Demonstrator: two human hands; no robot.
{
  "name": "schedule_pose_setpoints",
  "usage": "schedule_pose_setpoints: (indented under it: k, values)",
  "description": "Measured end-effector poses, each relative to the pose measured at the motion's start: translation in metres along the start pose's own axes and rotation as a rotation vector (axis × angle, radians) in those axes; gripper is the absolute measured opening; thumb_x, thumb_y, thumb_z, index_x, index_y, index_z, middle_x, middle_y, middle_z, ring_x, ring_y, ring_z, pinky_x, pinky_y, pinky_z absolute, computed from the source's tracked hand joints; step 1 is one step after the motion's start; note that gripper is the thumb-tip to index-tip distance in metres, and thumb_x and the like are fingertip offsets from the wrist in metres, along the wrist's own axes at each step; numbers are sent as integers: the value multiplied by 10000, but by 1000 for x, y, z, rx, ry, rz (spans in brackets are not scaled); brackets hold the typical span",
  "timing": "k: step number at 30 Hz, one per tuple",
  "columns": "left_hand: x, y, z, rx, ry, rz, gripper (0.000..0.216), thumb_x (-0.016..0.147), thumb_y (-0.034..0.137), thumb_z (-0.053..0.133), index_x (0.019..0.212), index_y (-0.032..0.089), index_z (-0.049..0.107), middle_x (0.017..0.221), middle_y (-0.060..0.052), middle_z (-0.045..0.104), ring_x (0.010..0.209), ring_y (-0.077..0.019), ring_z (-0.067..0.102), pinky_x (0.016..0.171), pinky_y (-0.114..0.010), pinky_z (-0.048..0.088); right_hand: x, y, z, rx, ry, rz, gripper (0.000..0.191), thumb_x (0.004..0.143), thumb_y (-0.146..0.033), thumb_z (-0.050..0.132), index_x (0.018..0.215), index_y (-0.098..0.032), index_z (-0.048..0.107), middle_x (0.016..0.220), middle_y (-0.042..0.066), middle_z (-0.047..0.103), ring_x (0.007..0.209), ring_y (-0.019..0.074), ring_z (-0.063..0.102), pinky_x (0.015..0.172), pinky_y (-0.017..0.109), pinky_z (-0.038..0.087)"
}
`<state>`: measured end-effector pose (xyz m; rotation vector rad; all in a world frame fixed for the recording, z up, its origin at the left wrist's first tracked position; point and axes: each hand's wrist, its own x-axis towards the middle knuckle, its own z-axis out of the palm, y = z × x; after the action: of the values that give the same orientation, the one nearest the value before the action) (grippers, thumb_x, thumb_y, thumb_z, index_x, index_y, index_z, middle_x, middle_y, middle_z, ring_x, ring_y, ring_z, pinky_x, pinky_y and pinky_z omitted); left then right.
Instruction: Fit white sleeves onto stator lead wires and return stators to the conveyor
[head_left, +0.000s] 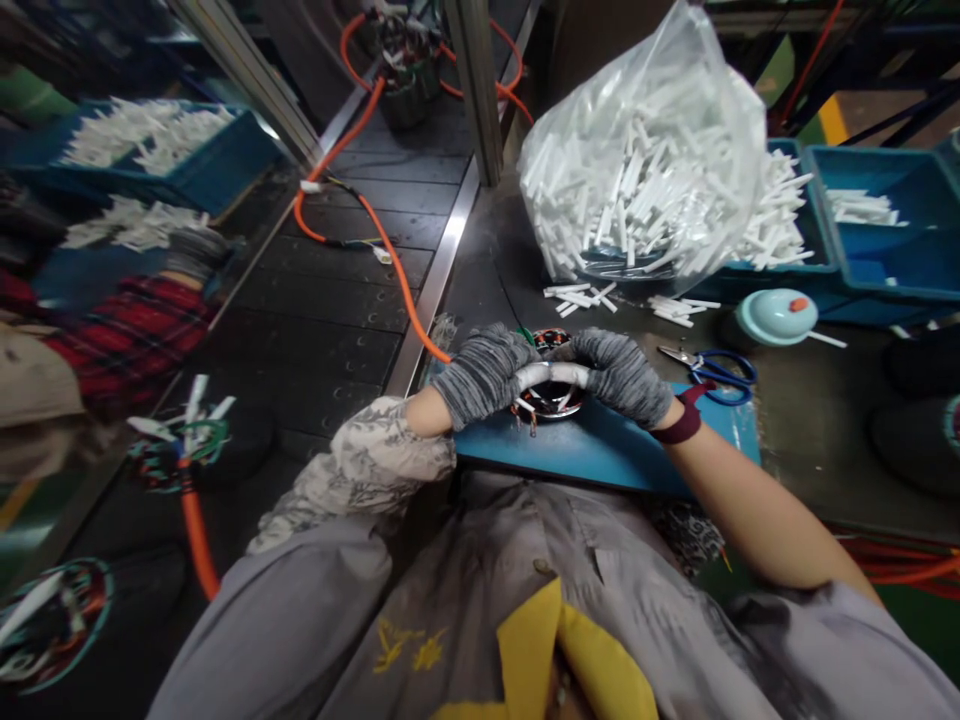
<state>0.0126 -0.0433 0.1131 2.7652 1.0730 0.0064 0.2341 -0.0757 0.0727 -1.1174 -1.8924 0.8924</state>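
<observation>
Motor stator with copper windings sits on the blue mat, between and partly under the person's two gloved hands, which hide its sides. Beyond it to the left runs one black slatted conveyor, with two metal posts rising beside it. One clear plastic bag of white sleeves, too many to count, stands beyond the mat and partly hides a blue bin. Three blue bins show: two at right, one at left beside a co-worker's plaid sleeve. At least three more stators lie at left and top. An orange cable reaches the left hand. The right hand is opposite, white-tipped digits of both meeting over the stator's rim; I cannot tell whether they grip it. One rounded pale container, one pair of blue-handled scissors and two loose piles of sleeves are nearby. Yellow stitching marks the grey shirt, too indistinct to read.
</observation>
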Motion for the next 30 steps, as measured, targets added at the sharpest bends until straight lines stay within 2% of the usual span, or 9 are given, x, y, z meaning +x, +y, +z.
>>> schedule_pose_setpoints:
  k: [4, 9, 13, 16, 19, 21, 23, 26, 30]
  values:
    - [-3, 8, -3, 110, 21, 1, 461, 1054, 498, 439, 1077, 168, 760, 1064, -103, 744, 1016, -271, 646, 927, -421, 454, -13, 1, -17, -113, 57, -59, 360, 883, -582, 718, 1027, -264, 805, 964, 53, 762, 937, 236, 680, 882, 390, 520]
    - [18, 34, 1, 132, -57, 5, 426, 1024, 500, 508, 1118, 161, 748, 1086, -116, 732, 1087, -301, 613, 941, -425, 438, -22, 9, -20, 34, 157, 114, 416, 833, -638, 742, 914, -231, 775, 882, 40, 757, 815, 213, 687, 808, 375, 558]
    - [27, 43, -2, 103, -45, 11, 433, 1033, 497, 488, 1202, 182, 733, 1178, -120, 721, 1106, -312, 615, 942, -442, 448, -30, 7, -20, 65, 169, 127, 426, 836, -645, 734, 939, -233, 765, 913, 39, 767, 851, 218, 700, 830, 379, 567]
    - [6, 14, -3, 45, 79, 59, 505, 996, 563, 548, 1351, 224, 666, 1301, -117, 702, 1148, -293, 626, 1000, -440, 441, -48, 5, -23, -1, 175, 133, 378, 841, -595, 757, 987, -247, 755, 940, 33, 759, 896, 228, 699, 874, 392, 554]
    - [-20, -32, 7, -60, 86, 264, 754, 849, 725, 659, 1425, 241, 612, 1394, -123, 668, 1164, -300, 653, 1063, -457, 436, -67, 9, -15, -23, 107, 154, 367, 834, -563, 780, 1020, -251, 729, 961, 33, 748, 902, 227, 700, 859, 387, 550]
    - [-29, -54, 21, -121, 46, 382, 814, 860, 688, 671, 1507, 214, 528, 1460, -140, 618, 1269, -301, 621, 1103, -437, 440, -73, 15, -3, -6, 69, 157, 388, 832, -587, 771, 1006, -245, 711, 955, 41, 734, 883, 226, 692, 826, 383, 554]
    - [-31, -58, 35, -118, 78, 379, 752, 914, 594, 661, 1527, 188, 503, 1458, -152, 618, 1313, -285, 605, 1110, -403, 454, -72, 20, 10, -30, 102, 170, 422, 821, -635, 755, 954, -238, 696, 914, 47, 715, 838, 229, 670, 791, 390, 553]
    - [-26, -29, 48, -10, 141, 207, 648, 931, 569, 658, 1466, 209, 584, 1346, -155, 695, 1197, -296, 681, 1025, -398, 517, -67, 25, 20, -88, 193, 196, 419, 830, -648, 734, 912, -240, 688, 878, 52, 708, 821, 244, 656, 792, 410, 548]
    - [-10, 38, 40, 119, 62, -110, 696, 962, 623, 576, 1494, 174, 559, 1231, -210, 731, 900, -298, 751, 771, -375, 566, -67, 25, 11, -122, 349, 243, 332, 889, -559, 697, 978, -238, 708, 944, 64, 736, 897, 262, 683, 866, 438, 556]
